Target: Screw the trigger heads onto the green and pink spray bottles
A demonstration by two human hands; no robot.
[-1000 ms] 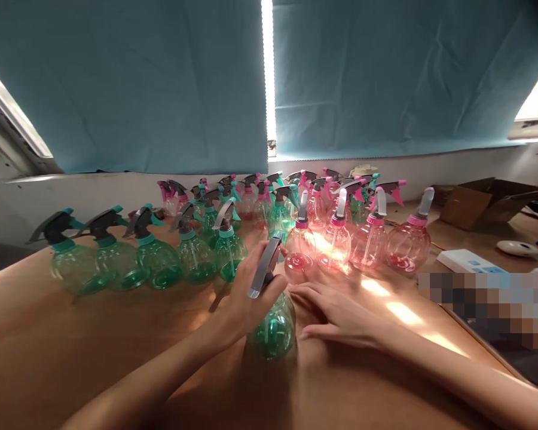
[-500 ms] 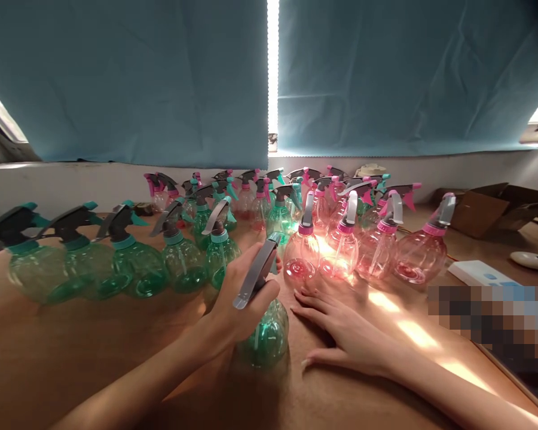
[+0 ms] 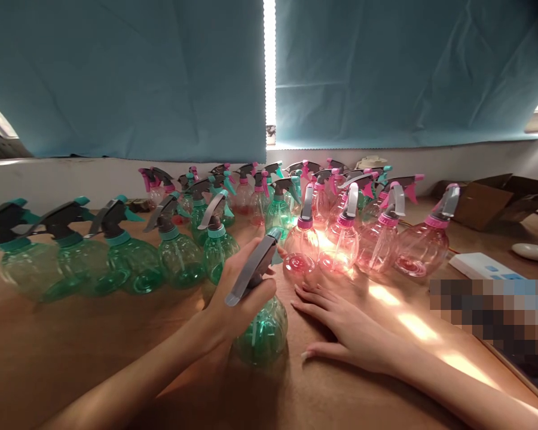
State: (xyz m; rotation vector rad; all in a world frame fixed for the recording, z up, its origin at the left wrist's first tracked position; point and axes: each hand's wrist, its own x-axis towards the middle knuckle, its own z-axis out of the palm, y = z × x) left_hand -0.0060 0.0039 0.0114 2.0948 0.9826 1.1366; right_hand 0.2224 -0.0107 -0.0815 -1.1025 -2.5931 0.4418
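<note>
My left hand (image 3: 240,292) is closed around the neck of a green spray bottle (image 3: 263,334) with a grey and teal trigger head, near the middle of the table. The bottle stands nearly upright; the fingers on its far side are partly hidden. My right hand (image 3: 345,328) lies flat on the wooden table (image 3: 332,397), fingers spread, holding nothing. Just beyond its fingertips stands a pink spray bottle (image 3: 301,248), the leftmost of a row of pink ones. To the left of my left hand, a green spray bottle (image 3: 221,251) ends a row of several green ones.
More green and pink spray bottles (image 3: 278,209) crowd the back of the table. An open cardboard box (image 3: 484,206), a white computer mouse (image 3: 532,252) and a white box (image 3: 484,266) are at the right. Blue blinds (image 3: 125,77) hang behind.
The view has shifted slightly. My left hand keeps hold of the green spray bottle, whose trigger head leans a little more to the left. My right hand stays flat on the table.
</note>
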